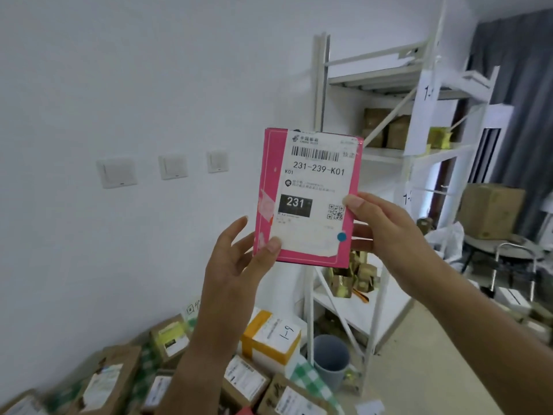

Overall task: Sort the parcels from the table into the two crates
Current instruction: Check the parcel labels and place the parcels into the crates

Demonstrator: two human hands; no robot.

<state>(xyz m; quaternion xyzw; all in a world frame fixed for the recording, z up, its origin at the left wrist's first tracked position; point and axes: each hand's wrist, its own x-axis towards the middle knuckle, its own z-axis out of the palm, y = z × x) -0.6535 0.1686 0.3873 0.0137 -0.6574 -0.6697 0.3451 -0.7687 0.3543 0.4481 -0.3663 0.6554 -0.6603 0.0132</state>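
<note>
- Left hand point(236, 274) pinches the pink parcel point(308, 196) at its lower left corner, thumb on the label face, fingers behind; right hand point(386, 232) grips the right edge, thumb near the QR code, fingers behind
- Parcel is held up at face height in front of the wall point(134, 85), upright, label point(314, 190) toward the camera; well above the table parcels point(179, 372) at the bottom
- Step in hand, as I judge: reading the label to pick a crate; printed code reads 231-239-K01, big 231 in the black box; blue dot point(341, 236) sits at the lower right
- To do it well: keep thumbs off the code and the dot; hold the face square and steady until read
- Crates not in view; head likely has to turn down to find them before lowering
- Two-hand hold looks secure; box is flat and light-looking, so one hand probably suffices for the drop
- Shelf point(419, 163) stands just behind; swing clear of its post
</note>
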